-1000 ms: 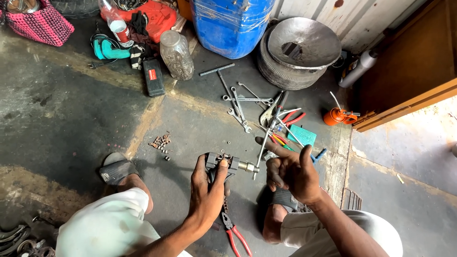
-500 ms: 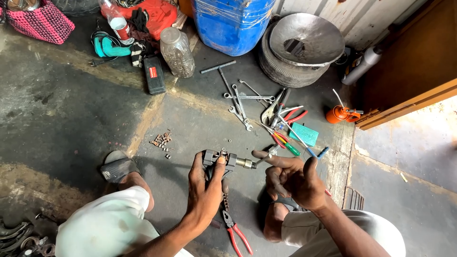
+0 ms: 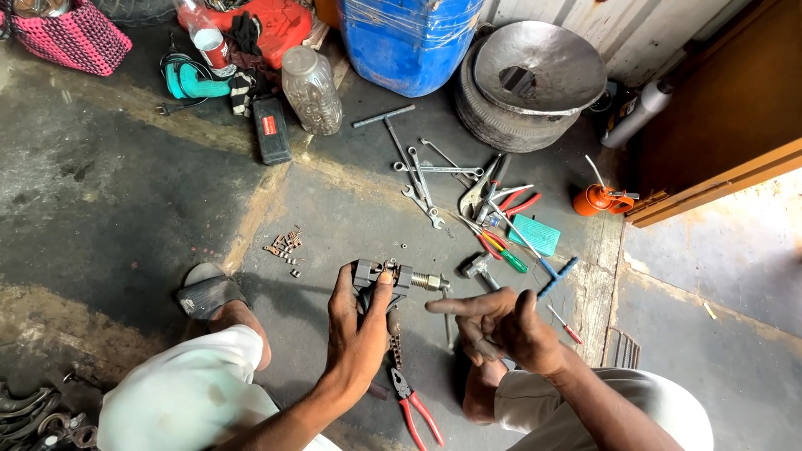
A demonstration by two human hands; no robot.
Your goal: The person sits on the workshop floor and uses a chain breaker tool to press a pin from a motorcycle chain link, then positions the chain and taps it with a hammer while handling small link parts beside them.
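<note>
Head view | left hand clamps a chain tool | right hand half-open, seemingly empty | risk: loose chain slipping free, one-handed grip.

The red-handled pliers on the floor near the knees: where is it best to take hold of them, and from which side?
Grip the red-handled pliers by the two red handles, coming from the lower right, where they splay open toward the person. The dark jaws point up toward the left hand, so that end is crowded; the right hand probably has the freer approach.
</note>
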